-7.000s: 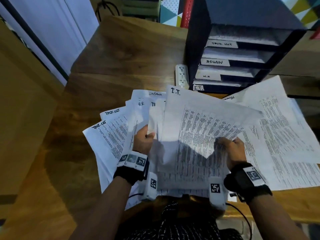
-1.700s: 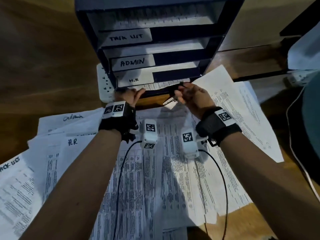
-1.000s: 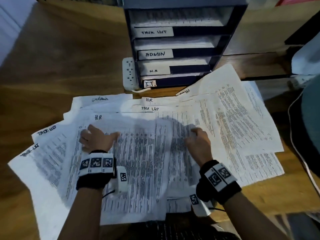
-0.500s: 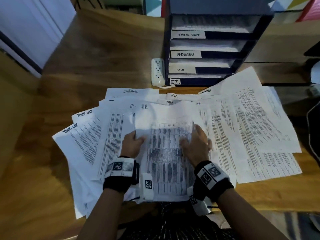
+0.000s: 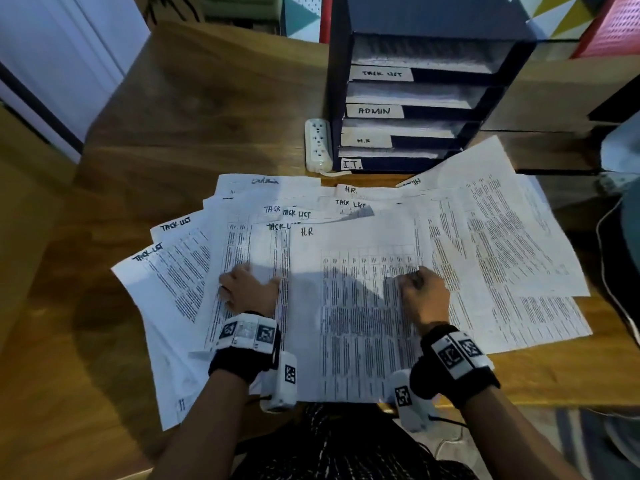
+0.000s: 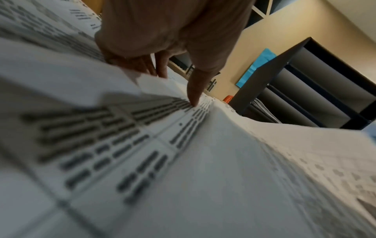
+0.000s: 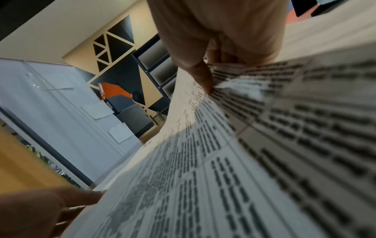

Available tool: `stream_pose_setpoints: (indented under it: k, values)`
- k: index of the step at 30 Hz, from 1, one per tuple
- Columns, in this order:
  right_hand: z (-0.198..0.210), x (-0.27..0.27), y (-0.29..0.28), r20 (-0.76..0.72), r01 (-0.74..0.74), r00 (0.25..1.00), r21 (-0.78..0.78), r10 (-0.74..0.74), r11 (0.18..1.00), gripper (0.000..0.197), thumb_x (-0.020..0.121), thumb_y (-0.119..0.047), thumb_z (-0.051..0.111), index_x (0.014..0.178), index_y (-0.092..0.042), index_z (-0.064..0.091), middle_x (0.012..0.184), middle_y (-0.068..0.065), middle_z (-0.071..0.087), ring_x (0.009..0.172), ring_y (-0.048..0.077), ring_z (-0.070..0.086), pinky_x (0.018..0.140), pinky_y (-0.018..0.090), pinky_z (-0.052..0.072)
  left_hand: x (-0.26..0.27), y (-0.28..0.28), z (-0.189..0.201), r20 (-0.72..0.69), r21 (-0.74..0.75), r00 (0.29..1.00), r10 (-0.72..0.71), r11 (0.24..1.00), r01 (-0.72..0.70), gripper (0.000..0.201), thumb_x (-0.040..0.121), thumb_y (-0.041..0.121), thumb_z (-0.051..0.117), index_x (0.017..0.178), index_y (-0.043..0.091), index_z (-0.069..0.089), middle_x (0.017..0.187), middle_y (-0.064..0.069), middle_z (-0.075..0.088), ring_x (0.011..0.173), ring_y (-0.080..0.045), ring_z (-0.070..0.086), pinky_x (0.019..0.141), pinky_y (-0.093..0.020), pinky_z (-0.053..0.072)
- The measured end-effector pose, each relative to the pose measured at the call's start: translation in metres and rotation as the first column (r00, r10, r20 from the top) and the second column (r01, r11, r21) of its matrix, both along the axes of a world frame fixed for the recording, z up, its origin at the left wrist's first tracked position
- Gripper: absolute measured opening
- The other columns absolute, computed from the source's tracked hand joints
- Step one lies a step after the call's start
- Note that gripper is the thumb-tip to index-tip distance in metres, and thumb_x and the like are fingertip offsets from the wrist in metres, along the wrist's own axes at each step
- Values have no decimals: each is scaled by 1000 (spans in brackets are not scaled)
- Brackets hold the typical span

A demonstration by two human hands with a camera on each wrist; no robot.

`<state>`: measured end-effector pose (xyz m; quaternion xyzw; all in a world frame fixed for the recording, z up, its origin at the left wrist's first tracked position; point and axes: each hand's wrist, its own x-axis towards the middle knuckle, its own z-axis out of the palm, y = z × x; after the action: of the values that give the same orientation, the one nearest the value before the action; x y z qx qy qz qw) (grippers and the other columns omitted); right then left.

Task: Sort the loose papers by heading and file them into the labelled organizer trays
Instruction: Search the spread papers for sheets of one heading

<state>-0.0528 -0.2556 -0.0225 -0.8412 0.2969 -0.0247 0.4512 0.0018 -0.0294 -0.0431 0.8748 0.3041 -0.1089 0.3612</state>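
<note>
The left hand [image 5: 250, 291] lies with straight fingers on the spread papers [image 5: 180, 271], its thumb at the left edge of the sheet headed "H.R" [image 5: 349, 306]; the right hand [image 5: 424, 292] pinches that sheet's right edge, the thumb on top only plain in the right wrist view. The sheet lies lengthwise toward the organizer [image 5: 415, 98] at the counter [image 5: 207, 116] back, trays labelled "TASK LIST", "ADMIN", "H.R", "I.T.".

papers [image 5: 346, 306] spread on desk [image 5: 207, 116], organizer [image 5: 415, 98] behind — power strip [image 5: 317, 145] left
</note>
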Motion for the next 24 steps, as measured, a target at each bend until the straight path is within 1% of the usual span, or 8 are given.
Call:
stream_pose_setpoints:
  k: [5,8,11,14,17,20,22,24]
  values:
    - [-11,-5,19,-80,-74,993,157,87,985,39,88,1,51,64,-23,29,64,-7,34,53,7,33,41,12,30,4,-2,-4,172,-116,971,-167,975,188,22,88,2,48,107,-7,56,108,-26,57,104,-39,56,84,-41,48]
    - [-15,-9,21,-27,-46,998,197,52,979,41,83,8,49,62,-22,33,59,-6,34,52,7,31,45,17,29,1,-5,2,208,-222,952,-223,937,268,23,94,7,44,111,-1,57,104,-8,54,95,-22,51,76,-25,42]
    - [-25,-11,17,-18,81,997,236,-79,968,30,83,6,52,65,-17,44,60,0,44,53,12,38,48,23,31,5,-4,0,203,-247,929,-309,902,354,22,91,18,53,92,-1,62,81,-12,55,71,-18,48,55,-19,30]
    - [-28,-10,11,-36,197,980,256,-194,947,28,81,4,52,64,-17,45,60,3,47,51,16,40,49,23,33,6,-1,1,249,-253,953,-174,938,238,30,78,26,56,80,-3,63,69,-15,52,65,-20,44,45,-17,27]
    - [-29,-10,4,-44,216,976,212,-211,953,26,80,5,51,67,-17,48,59,3,48,51,17,40,46,22,32,6,3,2,273,-265,961,-45,957,120,29,80,17,60,104,0,58,88,-24,62,84,-28,59,65,-20,38]
    - [-28,-9,4,-90,191,981,241,-173,952,39,83,5,52,120,-5,53,96,12,61,80,25,57,68,26,50,7,0,1,135,-353,984,-116,923,157,57,75,14,70,123,0,43,115,-26,59,106,-37,59,91,-38,48]
    - [-27,-8,4,-119,160,983,215,-136,963,56,83,4,53,137,1,37,118,13,55,106,25,54,95,38,45,5,-8,6,77,-326,962,-262,905,273,40,83,13,65,117,-3,52,117,-23,61,106,-35,60,87,-34,49]
    - [-31,-6,2,-130,131,985,167,-110,977,48,83,4,54,130,4,43,103,7,55,96,20,52,93,41,45,5,-16,13,114,-299,952,-283,904,305,29,89,8,57,113,-7,58,116,-24,63,107,-35,61,84,-33,48]
